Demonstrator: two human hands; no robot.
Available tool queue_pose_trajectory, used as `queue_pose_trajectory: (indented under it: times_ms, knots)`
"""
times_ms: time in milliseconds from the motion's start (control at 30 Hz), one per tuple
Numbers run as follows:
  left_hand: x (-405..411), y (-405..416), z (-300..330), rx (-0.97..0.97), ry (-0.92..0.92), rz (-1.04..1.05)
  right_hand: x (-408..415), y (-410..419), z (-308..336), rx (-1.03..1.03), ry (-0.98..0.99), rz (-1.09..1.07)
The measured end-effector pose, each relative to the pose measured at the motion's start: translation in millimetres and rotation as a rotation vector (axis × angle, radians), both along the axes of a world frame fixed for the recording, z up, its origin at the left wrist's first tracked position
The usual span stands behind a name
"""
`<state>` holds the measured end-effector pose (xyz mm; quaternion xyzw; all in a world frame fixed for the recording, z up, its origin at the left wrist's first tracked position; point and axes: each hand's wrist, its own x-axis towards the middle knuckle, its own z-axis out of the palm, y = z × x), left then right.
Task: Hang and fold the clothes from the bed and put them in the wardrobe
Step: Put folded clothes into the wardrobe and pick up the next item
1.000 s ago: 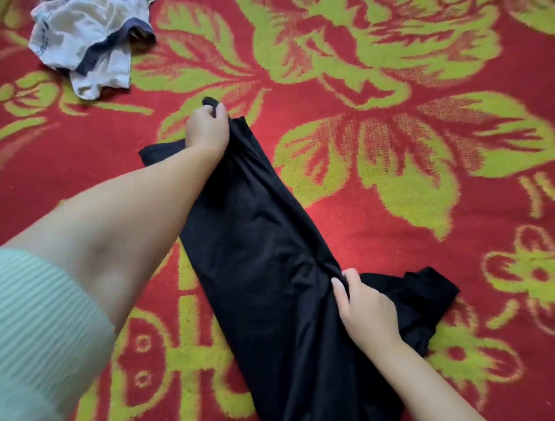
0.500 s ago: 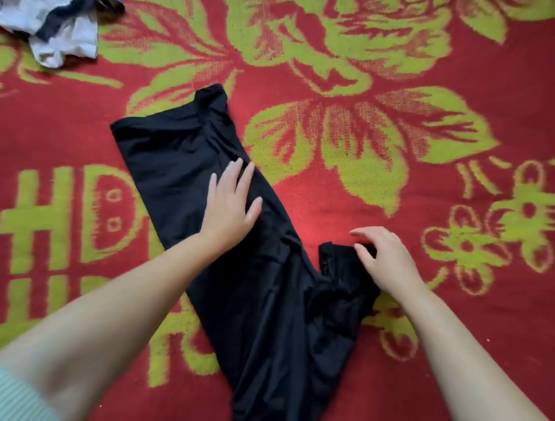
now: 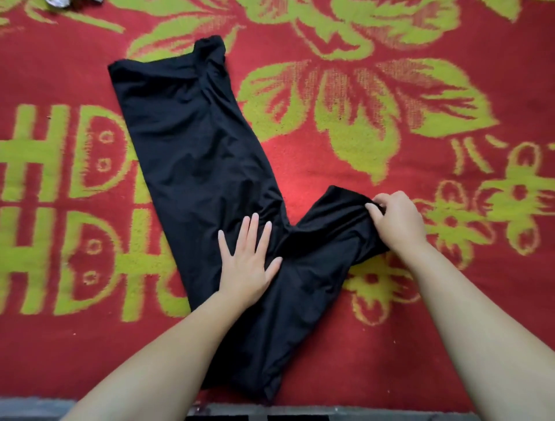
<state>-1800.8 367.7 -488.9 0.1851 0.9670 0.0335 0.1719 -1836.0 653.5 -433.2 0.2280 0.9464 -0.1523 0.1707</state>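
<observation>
A pair of black trousers (image 3: 192,141) lies spread on the red and green blanket (image 3: 390,345) of the bed, running from the upper left down to the near edge. One part of the fabric is folded out to the right in a V shape. My left hand (image 3: 244,261) lies flat, fingers straight, pressing the trousers near the crease of that V. My right hand (image 3: 396,221) pinches the end of the folded-out part with curled fingers.
A bit of a white and dark garment (image 3: 64,2) peeks in at the top left edge. The grey bed edge (image 3: 360,413) runs along the bottom of the view.
My left hand slid down the trousers toward me and still presses flat. My right hand closed on the fabric end and drew it out to the right. The view shifted, pushing the white garment almost out.
</observation>
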Motion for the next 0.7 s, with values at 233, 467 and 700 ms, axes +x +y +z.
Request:
queue_pose_trajectory:
  times_ms: [233, 467, 700]
  knots:
    - [18, 13, 27, 0.061, 0.032, 0.008, 31, -2, 36, -0.341, 0.389, -0.043]
    - [64, 54, 29, 0.059, 0.003, -0.308, 28, 5, 13, -0.047, 0.044, -0.123]
    - [85, 73, 38, 0.025, -0.139, -0.198, 17, -1, 21, -0.563, -0.018, -0.334]
